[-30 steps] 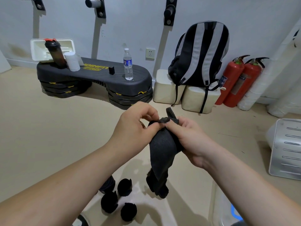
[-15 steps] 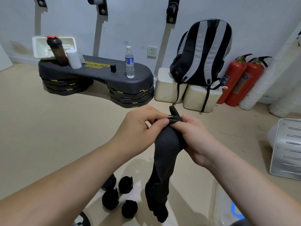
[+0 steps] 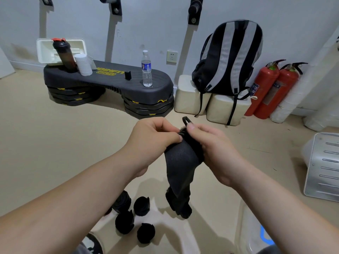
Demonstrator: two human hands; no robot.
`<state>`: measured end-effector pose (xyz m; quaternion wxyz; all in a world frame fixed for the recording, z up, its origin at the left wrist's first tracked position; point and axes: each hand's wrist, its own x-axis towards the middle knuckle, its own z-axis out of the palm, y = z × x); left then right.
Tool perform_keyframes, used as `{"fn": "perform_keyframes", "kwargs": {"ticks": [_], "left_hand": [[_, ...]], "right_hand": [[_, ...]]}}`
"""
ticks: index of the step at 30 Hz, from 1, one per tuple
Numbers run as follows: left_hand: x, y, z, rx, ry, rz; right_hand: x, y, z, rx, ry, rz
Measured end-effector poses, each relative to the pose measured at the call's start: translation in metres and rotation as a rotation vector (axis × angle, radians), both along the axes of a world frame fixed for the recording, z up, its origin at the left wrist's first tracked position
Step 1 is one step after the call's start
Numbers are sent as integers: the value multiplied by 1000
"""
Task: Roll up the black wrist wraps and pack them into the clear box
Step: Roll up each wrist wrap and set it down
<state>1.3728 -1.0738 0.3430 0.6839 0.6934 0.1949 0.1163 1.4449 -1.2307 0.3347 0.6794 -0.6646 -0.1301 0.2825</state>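
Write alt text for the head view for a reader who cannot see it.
The left hand and right hand pinch the top of a black wrist wrap, its length hanging down. Rolled wraps lie on the floor below, near a clear box.

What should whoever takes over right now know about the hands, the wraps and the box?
The left hand pinches the top end of the unrolled wrist wrap.
The right hand grips the same end beside the thumb loop; the rest hangs down.
Done: four rolled wraps lie on the floor.
The clear box shows only a corner at lower right, contents unseen.
Left: roll this wrap, then pack all rolls into the box.
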Motion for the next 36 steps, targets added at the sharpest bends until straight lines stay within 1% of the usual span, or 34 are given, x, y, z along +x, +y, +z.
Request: {"fn": "perform_keyframes", "kwargs": {"ticks": [2,5,6,8,11,12,14,17,21,26,31,34,36], "left_hand": [[-1,-1,0,26,-13,17],[-2,-2,-1,33,-5,10],[-2,-2,-1,5,5,-6],[-2,-2,0,-114,49,-54],[-4,-4,4,-247,129,-171],[-5,-5,3,-249,142,-203],[-6,-6,0,-184,147,-223],[-6,-10,-3,-78,106,-168],[-3,-11,-4,-35,61,-75],[-2,-11,-7,-66,21,-79],[-3,-10,-5,-82,-20,-109],[-3,-10,-2,-167,17,-124],[-4,-10,-1,-165,12,-154]], "right_hand": [[-2,1,0,-9,-65,2],[-2,3,-2,-23,-106,-48],[-3,3,-2,-26,-113,-57],[-3,4,-2,-31,-124,-66],[-2,4,-3,-42,-137,-85],[-2,4,-3,-50,-143,-93],[-2,4,-4,-63,-166,-111],[-4,3,-2,-71,-231,-121],[-2,1,3,-32,-232,-40],[-3,-1,3,-22,-257,-47],[2,1,1,-45,-158,-77],[1,1,-1,-51,-214,-67],[0,0,-1,-41,-265,-69]]}}
